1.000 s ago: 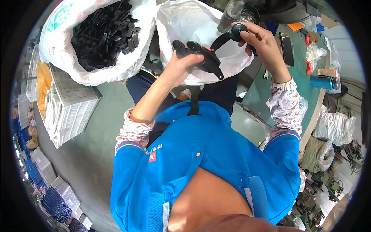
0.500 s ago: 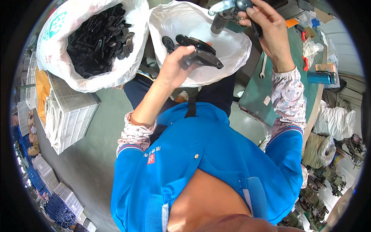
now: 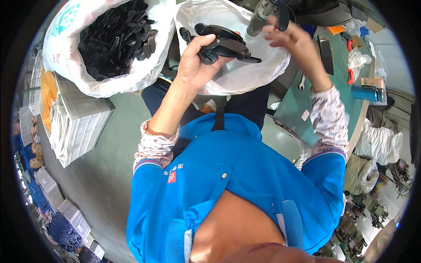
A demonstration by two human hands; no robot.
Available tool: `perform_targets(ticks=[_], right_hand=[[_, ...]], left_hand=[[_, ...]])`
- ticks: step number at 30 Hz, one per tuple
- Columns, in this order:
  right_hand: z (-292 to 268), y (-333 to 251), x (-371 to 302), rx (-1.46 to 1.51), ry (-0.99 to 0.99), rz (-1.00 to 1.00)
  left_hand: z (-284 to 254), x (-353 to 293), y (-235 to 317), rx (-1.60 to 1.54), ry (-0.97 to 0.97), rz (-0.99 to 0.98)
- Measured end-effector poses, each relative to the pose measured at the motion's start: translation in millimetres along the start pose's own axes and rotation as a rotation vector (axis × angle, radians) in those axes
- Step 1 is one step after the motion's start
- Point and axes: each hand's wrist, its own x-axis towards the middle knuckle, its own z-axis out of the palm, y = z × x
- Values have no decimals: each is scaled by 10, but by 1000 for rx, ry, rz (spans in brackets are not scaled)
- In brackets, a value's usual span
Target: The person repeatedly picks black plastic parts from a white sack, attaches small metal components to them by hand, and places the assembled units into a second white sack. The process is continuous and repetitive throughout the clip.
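My left hand [image 3: 195, 65] grips several black plastic parts [image 3: 228, 46], long curved pieces with round ends, above a white plastic bag. The thumb presses on top of them. My right hand [image 3: 291, 41] is blurred by motion, its fingers apart and nothing visible in them. Just above it, a black part [image 3: 283, 15] with a long flat arm hangs at a grey metal cylinder [image 3: 259, 19] of a machine. Whether the fingers touch that cylinder I cannot tell. The white bag [image 3: 245, 79] lies open below both hands, spread over a container.
To the left, another white bag [image 3: 66, 48] is heaped with black parts [image 3: 116, 44]. A white crate [image 3: 85, 127] stands below it. On the green bench [image 3: 294, 107] at the right lie a wrench [image 3: 302, 82], a dark phone-like slab [image 3: 326, 55], red-handled tools [image 3: 350, 75] and a blue cylinder [image 3: 366, 93].
My right hand has come off the black part at the machine and moved down. My left hand has risen slightly, and the parts in it have shifted. The view has moved a little.
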Motion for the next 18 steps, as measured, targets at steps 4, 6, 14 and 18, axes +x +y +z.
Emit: perform_targets(ticks=[4,6,14,18], right_hand=[[442,-109,-321,-209,-140,-205],[494,-37,-388,-239,-255,-23],[198,16,-652,44,-81,271],[62,-335,-334,202,-99,88]], left_hand=[[69,-10,-76,-24,-5,-73],[13,6,-104,48,11,-80],[-90,-41,-6,387,53,-175],[93,-50,-106,576,72,-217]])
